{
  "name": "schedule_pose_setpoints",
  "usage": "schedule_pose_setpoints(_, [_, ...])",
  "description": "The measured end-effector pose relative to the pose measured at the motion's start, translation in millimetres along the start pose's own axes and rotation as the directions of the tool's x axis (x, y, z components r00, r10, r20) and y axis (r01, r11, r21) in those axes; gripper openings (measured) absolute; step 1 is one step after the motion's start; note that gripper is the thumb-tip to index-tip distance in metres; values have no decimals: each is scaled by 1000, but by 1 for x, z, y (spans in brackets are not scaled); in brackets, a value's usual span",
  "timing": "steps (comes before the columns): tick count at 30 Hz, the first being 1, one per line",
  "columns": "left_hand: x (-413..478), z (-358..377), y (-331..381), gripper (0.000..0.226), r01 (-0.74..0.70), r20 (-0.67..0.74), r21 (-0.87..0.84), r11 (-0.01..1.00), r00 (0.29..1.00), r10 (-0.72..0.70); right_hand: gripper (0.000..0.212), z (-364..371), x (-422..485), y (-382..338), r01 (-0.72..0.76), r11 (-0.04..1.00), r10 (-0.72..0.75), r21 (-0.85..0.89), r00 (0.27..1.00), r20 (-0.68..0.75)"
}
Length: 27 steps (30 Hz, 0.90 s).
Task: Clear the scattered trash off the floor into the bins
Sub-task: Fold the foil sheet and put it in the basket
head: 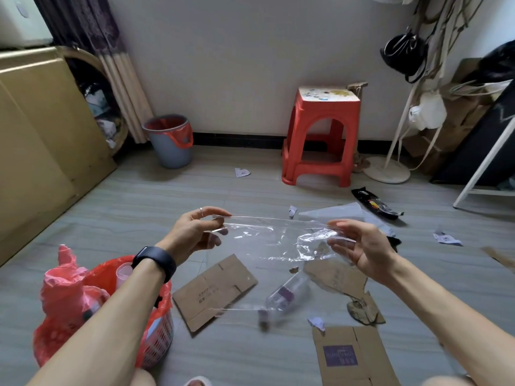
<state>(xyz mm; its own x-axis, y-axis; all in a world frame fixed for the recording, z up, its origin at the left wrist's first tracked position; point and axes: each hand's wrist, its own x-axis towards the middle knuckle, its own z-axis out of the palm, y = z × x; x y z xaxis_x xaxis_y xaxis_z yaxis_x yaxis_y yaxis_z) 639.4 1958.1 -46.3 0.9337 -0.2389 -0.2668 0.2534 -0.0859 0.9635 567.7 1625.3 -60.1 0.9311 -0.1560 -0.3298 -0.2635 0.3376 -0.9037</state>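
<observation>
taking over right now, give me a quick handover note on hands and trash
Hands: left hand and right hand each pinch an end of the clear plastic bag, stretched between them above the floor.
Done: red-lined basket by the left arm already holds some trash. The grey bin stands by the wall.
Left on the floor: plastic bottle, cardboard pieces, black wrapper, paper scraps.
</observation>
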Motion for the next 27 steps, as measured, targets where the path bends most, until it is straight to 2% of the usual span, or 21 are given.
schedule_pose_setpoints(3, [0, -2, 3, 21, 17, 44, -57, 998, 999, -15, 19, 1, -4, 1, 34, 997, -33, -66, 999, 17])
schedule_pose_setpoints(5, [-2, -2, 3, 32, 48, 82, -52, 998, 996, -44, 26, -1, -4, 1, 49, 994, -47, -97, 999, 27])
schedule_pose_setpoints(9, [-1, 2, -1, 21, 9, -6, 26, 1000, 1000, -9, 42, -4, -2, 1, 19, 997, -17, -70, 999, 35])
schedule_pose_setpoints(13, [1, -1, -6, 35, 16, 29, -3, 1000, 999, -16, 24, -7, -1, 2, -32, 999, 33, -20, 999, 33])
schedule_pose_setpoints(16, [0, 0, -7, 24, 24, 28, 29, 999, 999, -25, 18, -11, -2, 2, -35, 999, 35, 4, 999, 30])
schedule_pose_setpoints(20, [-2, 1, -5, 11, 40, -1, -8, 999, 999, -40, 13, -8, -4, 2, -32, 997, 35, -77, 999, 37])
schedule_pose_setpoints(23, [-2, -2, -5, 17, 83, 59, 46, 996, 995, -85, 20, -9, -1, 1, -9, 994, 11, -109, 1000, 18])
schedule_pose_setpoints(27, [1, -5, -3, 32, 77, 88, -28, 997, 993, -75, 16, -7, -3, 3, 55, 983, -45, -173, 997, 62])
